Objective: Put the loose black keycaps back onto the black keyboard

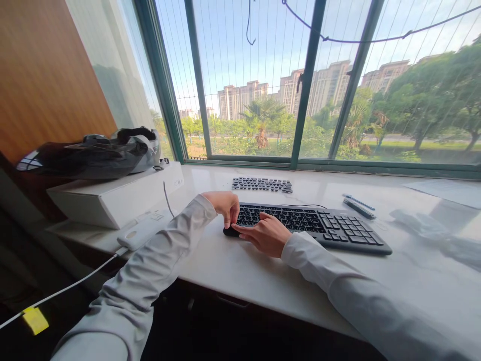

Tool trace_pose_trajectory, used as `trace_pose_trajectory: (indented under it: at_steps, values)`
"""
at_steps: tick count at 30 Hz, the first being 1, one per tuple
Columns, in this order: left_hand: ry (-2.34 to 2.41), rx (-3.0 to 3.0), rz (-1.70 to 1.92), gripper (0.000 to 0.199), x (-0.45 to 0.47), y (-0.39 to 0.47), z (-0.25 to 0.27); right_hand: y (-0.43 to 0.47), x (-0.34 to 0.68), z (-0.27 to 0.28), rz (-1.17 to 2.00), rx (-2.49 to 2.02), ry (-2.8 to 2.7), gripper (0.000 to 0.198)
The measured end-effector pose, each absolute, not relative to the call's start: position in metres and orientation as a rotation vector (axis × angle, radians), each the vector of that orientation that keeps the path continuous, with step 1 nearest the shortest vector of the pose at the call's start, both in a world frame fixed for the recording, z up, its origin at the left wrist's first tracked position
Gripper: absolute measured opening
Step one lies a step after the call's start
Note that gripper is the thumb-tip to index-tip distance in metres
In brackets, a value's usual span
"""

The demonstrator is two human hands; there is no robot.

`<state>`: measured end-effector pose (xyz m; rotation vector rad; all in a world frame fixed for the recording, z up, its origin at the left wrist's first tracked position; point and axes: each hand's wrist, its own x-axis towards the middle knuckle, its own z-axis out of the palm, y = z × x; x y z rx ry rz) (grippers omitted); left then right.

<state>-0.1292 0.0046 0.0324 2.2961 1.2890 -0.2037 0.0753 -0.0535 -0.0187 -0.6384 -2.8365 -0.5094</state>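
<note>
A black full-size keyboard (353, 230) lies on the white tabletop, slightly askew. Over its left end my left hand (224, 204) is bent downward with fingers curled and thumb lowered; whatever is between the fingertips is hidden. My right hand (266, 234) reaches across the keyboard's front edge, index finger stretched to the lower left corner beside the left thumb, its own thumb apart over the keys. Behind the keyboard, loose black keycaps (262, 184) are laid out in rows. The keyboard's main section looks different from its number pad, but details of the keys there are too small to tell.
A pen (358, 201) and a dark slim object (359, 208) lie behind the number pad. Clear plastic wrapping (424, 225) and paper (447, 190) are at right. On the left are a white power strip (143, 230) with its cord and a white box (112, 195) under a black bag (93, 155).
</note>
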Motion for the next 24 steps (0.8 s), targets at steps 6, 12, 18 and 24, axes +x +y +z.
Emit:
trace_pose_trajectory:
  at_steps: [6,12,18,24]
  values:
    - [1.34,2.297,-0.294,0.032,-0.121,0.012,0.03,-0.054,0.074,-0.018,-0.51,-0.644,-2.847,0.042]
    - [1.221,2.279,-0.145,0.034,-0.137,0.011,0.026,-0.054,0.074,-0.02,-0.54,-0.651,-2.836,0.043]
    - [1.114,2.287,0.013,0.034,-0.154,0.008,0.027,-0.05,0.081,-0.015,-0.572,-0.651,-2.735,0.042]
    - [1.1,2.349,0.295,0.033,-0.15,-0.002,0.039,-0.038,0.102,0.006,-0.658,-0.911,-2.577,0.041]
